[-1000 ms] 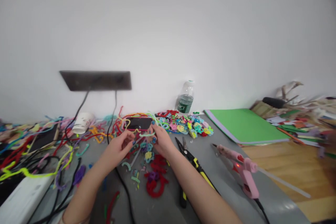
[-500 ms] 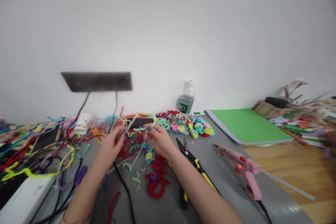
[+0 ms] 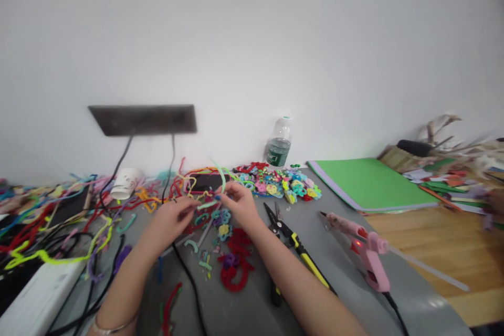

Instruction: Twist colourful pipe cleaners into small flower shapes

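A pale mint-green pipe cleaner (image 3: 223, 177) is bent between my two hands, over the middle of the table. My left hand (image 3: 171, 223) is closed, with thumb and fingertips pinching one end of it. The fingers of my right hand (image 3: 239, 206) grip it near the bend, while its free end sticks up above them. Beneath my hands lie blue and yellow pipe-cleaner flowers (image 3: 223, 228), short green scraps (image 3: 205, 262) and a translucent stick (image 3: 205, 233). Closer to me is a curled red pipe-cleaner piece (image 3: 236, 275) with a purple flower (image 3: 230, 262) on it.
Black-and-yellow pliers (image 3: 297, 244) lie beside my right forearm. Farther right rests a pink glue gun (image 3: 370, 252) with a red light. Green sheets (image 3: 374, 184), a water bottle (image 3: 279, 144), a paper cup (image 3: 125, 184), a white box (image 3: 43, 294) and tangled cables surround the work.
The translucent strip that was in my left hand is no longer visible there. My left fingers have come down onto the pipe cleaner, whose free end now points more upright.
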Demonstrator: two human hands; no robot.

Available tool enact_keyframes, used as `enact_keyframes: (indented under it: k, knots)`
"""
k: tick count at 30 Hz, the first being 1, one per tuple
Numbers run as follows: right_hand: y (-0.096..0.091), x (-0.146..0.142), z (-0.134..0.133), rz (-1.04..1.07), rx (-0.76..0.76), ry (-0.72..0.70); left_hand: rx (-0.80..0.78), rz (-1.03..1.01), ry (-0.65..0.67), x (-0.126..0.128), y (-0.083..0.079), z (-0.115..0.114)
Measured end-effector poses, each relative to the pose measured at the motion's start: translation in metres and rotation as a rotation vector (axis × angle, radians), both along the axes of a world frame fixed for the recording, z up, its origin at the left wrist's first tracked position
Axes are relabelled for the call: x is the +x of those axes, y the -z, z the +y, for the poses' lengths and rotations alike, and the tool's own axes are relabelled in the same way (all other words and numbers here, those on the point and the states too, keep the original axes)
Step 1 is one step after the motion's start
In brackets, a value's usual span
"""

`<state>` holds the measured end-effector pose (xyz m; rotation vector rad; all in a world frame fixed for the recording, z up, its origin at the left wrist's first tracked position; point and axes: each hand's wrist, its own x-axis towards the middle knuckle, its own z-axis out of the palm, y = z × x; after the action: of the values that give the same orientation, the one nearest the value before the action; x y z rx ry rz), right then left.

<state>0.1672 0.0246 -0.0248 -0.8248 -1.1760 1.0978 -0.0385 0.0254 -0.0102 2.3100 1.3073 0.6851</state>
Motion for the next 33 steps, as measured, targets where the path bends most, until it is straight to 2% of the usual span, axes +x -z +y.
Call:
enact_keyframes:
  k: [2,5,9,12,15,21,28,33]
  knots:
    - [-0.003,0.001,-0.002,-0.139,0.077,0.033,-0.035,0.047,0.068,0.002,-0.002,-0.003]
    - [-0.007,0.001,-0.005,-0.237,0.101,0.005,-0.042,0.076,0.102,0.004,-0.003,-0.005]
    - [-0.007,0.001,-0.004,-0.142,0.02,-0.079,-0.034,0.07,0.035,0.002,0.002,-0.001]
    - [-0.004,0.002,-0.001,-0.077,-0.03,-0.07,-0.011,0.079,0.004,-0.002,0.003,0.002]
    - [0.001,0.003,0.002,-0.098,-0.054,-0.042,0.013,0.092,0.043,-0.002,0.002,0.001]
    - [0.006,0.002,0.004,-0.139,-0.127,-0.145,0.046,0.103,0.152,0.005,-0.003,-0.007]
    - [0.009,0.004,0.004,-0.129,-0.169,-0.165,0.188,0.093,0.131,0.01,-0.004,-0.014]
    - [0.009,0.002,0.003,-0.13,-0.208,-0.222,0.187,0.134,0.156,0.018,-0.001,-0.012]
